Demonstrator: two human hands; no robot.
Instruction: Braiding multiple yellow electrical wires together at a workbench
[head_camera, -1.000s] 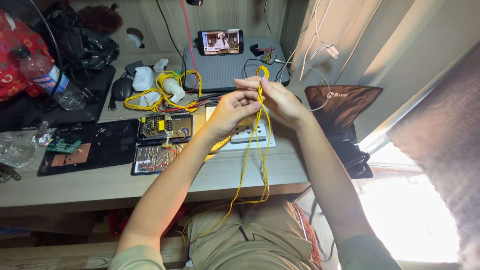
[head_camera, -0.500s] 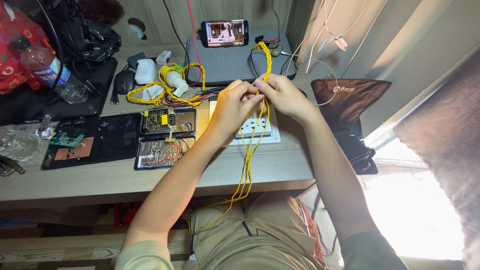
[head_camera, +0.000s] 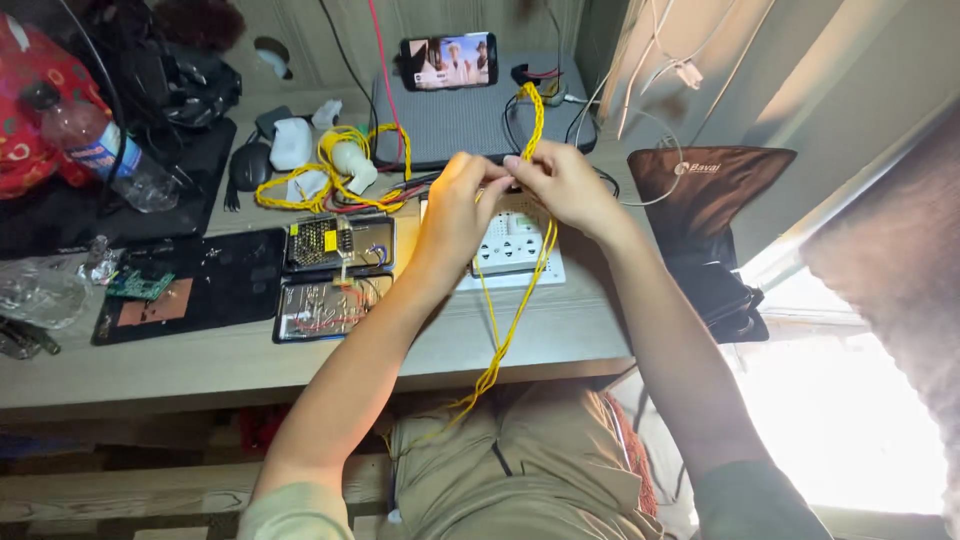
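Both hands are up over the desk (head_camera: 560, 335), meeting right in the middle. The left hand (head_camera: 462, 205) and the right hand (head_camera: 560, 185) each have their fingers pinched shut on the same bundle of yellow wires (head_camera: 510, 320). Above the hands the bundle sticks up as one braided length; below them it hangs loose in a few separate strands, past the desk edge and down onto the person's lap. Can't count the strands exactly, they overlap too much.

Directly under the hands sits one white power strip (head_camera: 515, 250). Left of it are two open circuit boxes (head_camera: 335, 275), one above the other, both full of small parts. Further left, one black mat (head_camera: 185, 290) with one green circuit board (head_camera: 140, 285) near its corner. Behind the boxes there's a second tangle of yellow wire (head_camera: 330, 170) mixed with white plugs, and one black mouse (head_camera: 248, 165) beside it.

At the back, one closed grey laptop (head_camera: 470, 115) with one phone (head_camera: 449, 60) propped on it, screen lit. One plastic bottle (head_camera: 105, 155) lies far left.
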